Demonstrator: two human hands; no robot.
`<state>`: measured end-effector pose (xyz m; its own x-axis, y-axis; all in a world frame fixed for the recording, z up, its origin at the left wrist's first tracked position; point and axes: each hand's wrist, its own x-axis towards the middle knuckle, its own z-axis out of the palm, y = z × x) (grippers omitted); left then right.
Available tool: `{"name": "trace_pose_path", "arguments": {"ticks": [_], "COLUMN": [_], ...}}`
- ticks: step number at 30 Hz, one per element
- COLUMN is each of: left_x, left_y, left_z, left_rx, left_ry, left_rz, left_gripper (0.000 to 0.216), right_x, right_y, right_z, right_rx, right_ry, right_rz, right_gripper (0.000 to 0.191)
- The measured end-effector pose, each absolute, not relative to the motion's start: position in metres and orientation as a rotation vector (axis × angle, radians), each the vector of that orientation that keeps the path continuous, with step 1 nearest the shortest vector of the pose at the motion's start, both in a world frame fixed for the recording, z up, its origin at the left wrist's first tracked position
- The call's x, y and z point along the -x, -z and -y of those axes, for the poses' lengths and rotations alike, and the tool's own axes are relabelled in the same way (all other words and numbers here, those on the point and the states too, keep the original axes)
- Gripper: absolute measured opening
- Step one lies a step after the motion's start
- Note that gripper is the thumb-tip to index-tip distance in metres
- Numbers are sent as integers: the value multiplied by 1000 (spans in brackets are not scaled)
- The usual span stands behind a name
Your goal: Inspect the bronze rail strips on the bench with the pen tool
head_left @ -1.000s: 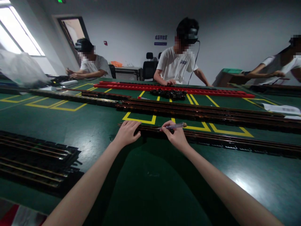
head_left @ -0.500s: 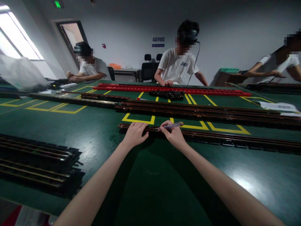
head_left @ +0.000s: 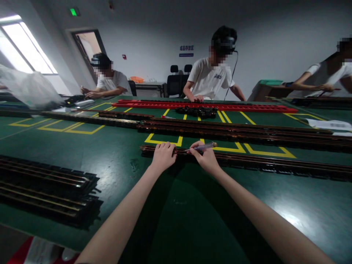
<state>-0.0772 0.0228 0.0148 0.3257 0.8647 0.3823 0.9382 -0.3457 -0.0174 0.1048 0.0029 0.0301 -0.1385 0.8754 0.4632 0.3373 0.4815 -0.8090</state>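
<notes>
A long black rail with copper-coloured strips (head_left: 261, 164) lies across the table in front of me. My left hand (head_left: 164, 157) is closed over it near its left end, fingers over the far edge and thumb on the near side. Just to the right, my right hand (head_left: 206, 159) pinches a screwdriver (head_left: 205, 146) with a clear, pale handle. The screwdriver lies almost level, its handle end pointing right and its thin shaft pointing left to the rail, near my left thumb. Whether the tip touches a strip is too small to tell.
More black rails (head_left: 220, 130) lie beyond yellow tape marks, and stacked ones (head_left: 49, 190) sit at the near left. Farther back are a red rack (head_left: 247, 107) and a pile of black parts (head_left: 199, 112). Several people work around the green table (head_left: 187, 220).
My left thumb has drawn in closer to the fingers on the rail. The right hand keeps the screwdriver in nearly the same place. The whole view has shifted slightly.
</notes>
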Motion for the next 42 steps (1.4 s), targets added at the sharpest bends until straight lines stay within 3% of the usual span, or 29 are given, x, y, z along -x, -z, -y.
{"name": "trace_pose_path", "arguments": {"ticks": [8, 32, 42], "left_x": [76, 68, 54], "left_y": [-4, -4, -2], "left_z": [-19, -14, -9], "left_rx": [2333, 2276, 2285], "left_ry": [620, 662, 706], "left_rz": [1595, 1633, 1676], "left_gripper": [24, 28, 39], "right_x": [-108, -109, -111], "right_y": [-32, -27, -25], "right_z": [-1, 3, 9], "right_rx": [1073, 1102, 1114], "right_ry": [-611, -615, -536], "right_rz": [1667, 1696, 1749], "right_gripper": [8, 10, 10]}}
